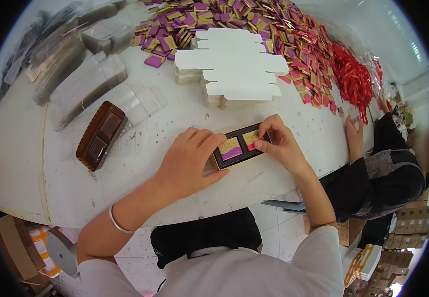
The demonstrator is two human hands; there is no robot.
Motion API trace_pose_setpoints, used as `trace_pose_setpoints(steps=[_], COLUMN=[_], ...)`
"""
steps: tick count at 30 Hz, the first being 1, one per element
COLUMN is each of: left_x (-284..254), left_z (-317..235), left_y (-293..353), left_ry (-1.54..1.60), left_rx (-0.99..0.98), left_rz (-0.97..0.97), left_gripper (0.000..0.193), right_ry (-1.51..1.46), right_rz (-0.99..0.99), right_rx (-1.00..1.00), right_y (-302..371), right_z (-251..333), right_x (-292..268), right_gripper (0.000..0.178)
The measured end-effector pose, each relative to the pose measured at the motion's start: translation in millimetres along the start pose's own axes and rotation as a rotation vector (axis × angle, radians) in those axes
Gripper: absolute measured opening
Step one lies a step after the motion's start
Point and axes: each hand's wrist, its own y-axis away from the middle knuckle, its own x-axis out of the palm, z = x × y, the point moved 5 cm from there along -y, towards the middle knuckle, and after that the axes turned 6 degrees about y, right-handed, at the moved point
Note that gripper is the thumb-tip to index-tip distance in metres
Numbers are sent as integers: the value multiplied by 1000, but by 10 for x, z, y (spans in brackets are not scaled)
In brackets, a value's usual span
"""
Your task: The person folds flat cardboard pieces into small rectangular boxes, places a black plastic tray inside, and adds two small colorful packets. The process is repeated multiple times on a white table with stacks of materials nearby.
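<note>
A small dark box (pixel 239 159) with a gold rim and two compartments lies on the white table in front of me. In its left compartment sits a flat purple-and-gold wrapped chocolate (pixel 231 150). My left hand (pixel 187 157) grips the box's left end, fingers over the far side and thumb along the near edge. A pink-and-gold wrapped chocolate (pixel 250 140) is at the right compartment. My right hand (pixel 283 144) pinches it between thumb and fingers, covering its right part. Whether it rests fully on the bottom is hidden.
Beyond the box stands a stack of white flat cartons (pixel 234 64). Behind it spreads a heap of wrapped chocolates (pixel 294 44), with red ribbon (pixel 350 79) at right. Nested brown plastic trays (pixel 106 126) and clear plastic sleeves (pixel 88 84) lie left. A co-worker (pixel 383 183) sits right.
</note>
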Motion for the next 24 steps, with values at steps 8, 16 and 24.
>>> trace_pose_setpoints(steps=[8, 16, 24], left_x=[-18, -26, -333], left_z=[4, 58, -90], left_y=[-1, -21, -2], left_ry=[-28, -21, 1], left_rx=[24, 32, 155], left_rz=[-5, 33, -200], left_gripper=[53, 54, 49], right_ry=[534, 887, 766], right_rz=[35, 102, -389], right_rx=[-19, -508, -278], right_y=[-23, 245, 670], right_z=[249, 420, 160], right_x=[62, 308, -963], right_gripper=[17, 48, 42])
